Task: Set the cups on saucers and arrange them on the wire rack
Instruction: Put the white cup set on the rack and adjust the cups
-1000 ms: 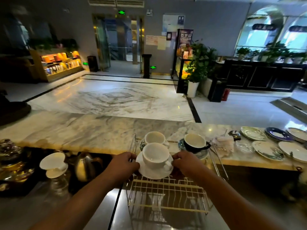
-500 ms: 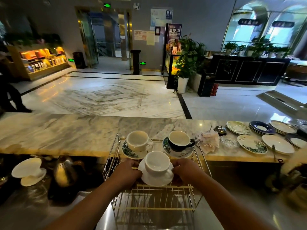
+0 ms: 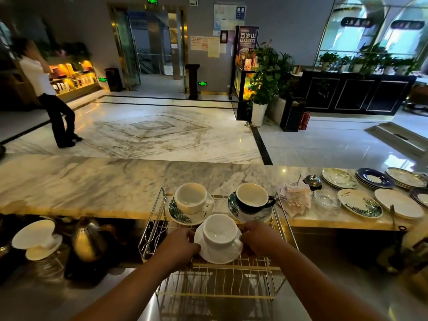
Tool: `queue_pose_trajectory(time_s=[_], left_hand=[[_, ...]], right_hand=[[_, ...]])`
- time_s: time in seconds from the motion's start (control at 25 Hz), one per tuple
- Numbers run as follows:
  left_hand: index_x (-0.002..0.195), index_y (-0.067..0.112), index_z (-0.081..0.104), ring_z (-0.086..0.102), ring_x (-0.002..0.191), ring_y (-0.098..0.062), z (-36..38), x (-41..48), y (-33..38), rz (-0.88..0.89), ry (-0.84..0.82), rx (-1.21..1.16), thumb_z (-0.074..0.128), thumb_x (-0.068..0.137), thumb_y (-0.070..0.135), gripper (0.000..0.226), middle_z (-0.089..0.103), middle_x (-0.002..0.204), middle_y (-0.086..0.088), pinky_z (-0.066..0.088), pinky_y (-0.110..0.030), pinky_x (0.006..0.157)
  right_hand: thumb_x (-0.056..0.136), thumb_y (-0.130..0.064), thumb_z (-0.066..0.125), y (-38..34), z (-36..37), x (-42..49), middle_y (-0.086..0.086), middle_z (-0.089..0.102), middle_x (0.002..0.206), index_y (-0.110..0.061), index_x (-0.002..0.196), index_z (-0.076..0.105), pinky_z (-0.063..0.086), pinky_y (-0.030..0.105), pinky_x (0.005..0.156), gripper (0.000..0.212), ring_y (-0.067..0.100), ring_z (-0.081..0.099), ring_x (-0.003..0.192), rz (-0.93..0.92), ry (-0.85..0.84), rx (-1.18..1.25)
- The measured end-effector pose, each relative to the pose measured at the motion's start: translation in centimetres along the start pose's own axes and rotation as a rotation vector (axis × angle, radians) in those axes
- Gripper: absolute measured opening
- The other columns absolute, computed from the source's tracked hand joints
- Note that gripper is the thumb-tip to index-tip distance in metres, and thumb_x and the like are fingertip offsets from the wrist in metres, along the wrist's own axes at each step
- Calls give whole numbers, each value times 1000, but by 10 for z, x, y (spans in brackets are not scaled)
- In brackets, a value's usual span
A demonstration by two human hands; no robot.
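Head view: two bare hands grip a plain white saucer [image 3: 218,251] from opposite sides above the top shelf of a wire rack [image 3: 215,269]. The left hand [image 3: 179,245] is curled closed on the saucer's left rim, fingers tucked under and thumb on top. The right hand [image 3: 260,239] closes on the right rim in the same way. A white cup [image 3: 220,232] stands upright on the saucer, empty, its handle turned toward the lower right; neither hand touches the cup. Whether the saucer rests on the rack wires or is held just off them cannot be told.

Behind it, at the rack's far edge, sit two more sets. A cream cup [image 3: 191,198] rests on a leaf-print saucer [image 3: 183,215] at left. A dark cup [image 3: 253,199] with a pale interior rests on its own saucer [image 3: 251,216] at right, its handle pointing right. The rack stands against a marble desk [image 3: 92,184], where loose plates [image 3: 360,202] lie spread to the right beside a crumpled cloth [image 3: 295,198]. A steel kettle [image 3: 89,240] stands left of the rack. A person [image 3: 49,93] stands on the lobby floor beyond.
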State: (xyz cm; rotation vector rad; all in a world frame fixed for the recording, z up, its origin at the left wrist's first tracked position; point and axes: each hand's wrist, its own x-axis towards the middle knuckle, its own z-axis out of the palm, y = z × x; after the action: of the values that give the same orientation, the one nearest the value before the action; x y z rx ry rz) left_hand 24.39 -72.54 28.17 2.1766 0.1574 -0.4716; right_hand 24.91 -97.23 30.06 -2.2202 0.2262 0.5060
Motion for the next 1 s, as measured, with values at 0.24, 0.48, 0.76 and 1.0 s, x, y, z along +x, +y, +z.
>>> queue_pose_trajectory(time_s=[0.24,0.48,0.76,1.0], left_hand=[[119,25,63,78,72,-17,-3,-6,0,52,14,49,73,83,21,37,76,95,1,66,-38,63],[115,35,67,68,90,-6,-1,-30,3,182,224,-29,65,94,38,21,72,101,13,56,-32,74],[132,31,68,62,104,-9,15,-44,12,197,100,-275,54,103,22,33,65,113,9,44,-19,72],[117,41,71,60,104,-13,10,-34,23,159,83,-291,51,104,26,28,65,112,6,46,-30,79]], right_hand=[[100,-10,53,0,0,-2,19,76,97,-12,118,71,62,33,63,25,23,72,72,7,-1,15],[103,-22,51,-8,-5,-12,1,74,95,-21,118,69,61,36,66,24,16,72,78,-200,299,38],[106,-25,47,-18,9,-13,14,75,111,-29,100,76,53,55,101,30,31,68,108,-199,85,329],[103,-20,51,-10,20,-25,11,76,102,-36,86,74,56,56,96,33,36,69,104,-119,150,477]])
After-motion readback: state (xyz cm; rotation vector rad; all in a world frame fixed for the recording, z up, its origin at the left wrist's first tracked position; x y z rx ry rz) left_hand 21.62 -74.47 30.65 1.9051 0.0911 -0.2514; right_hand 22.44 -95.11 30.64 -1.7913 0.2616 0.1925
